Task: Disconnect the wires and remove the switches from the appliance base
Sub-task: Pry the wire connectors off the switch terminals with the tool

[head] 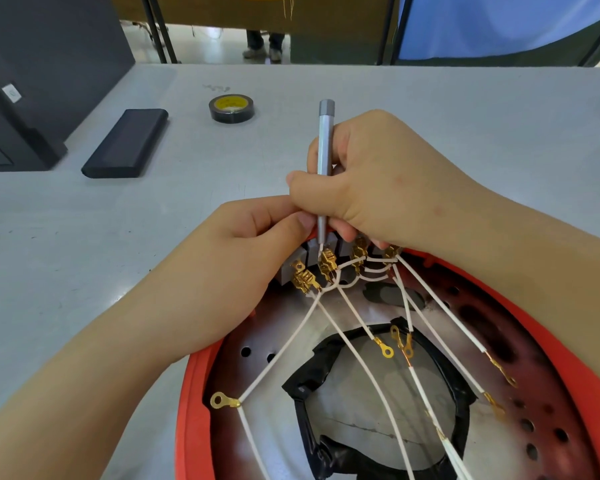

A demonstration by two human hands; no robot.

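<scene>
Brass spade connectors (327, 265) sit in a row on grey switches (312, 254) at the far rim of an orange appliance base (187, 393), which lies open side up on a grey table (84, 237) at the near edge of the view. White wires (361, 358) fan from these connectors toward the viewer, several ending in loose ring terminals. The right hand (371, 188) curls its fingers round a slim grey metal tool (324, 147), held almost upright, its long axis running far to near, with the tip touching the second connector from the left, directly below the fingers. The left hand (243, 251) is just left of the tip, thumb and forefinger pinched together at the switch block; exactly what they pinch is hidden. Judging from this, the right hand does the prying, pushing down and toward the viewer along the connector's axis. A tape roll (231, 108) and a black case (125, 143) lie farther left.
</scene>
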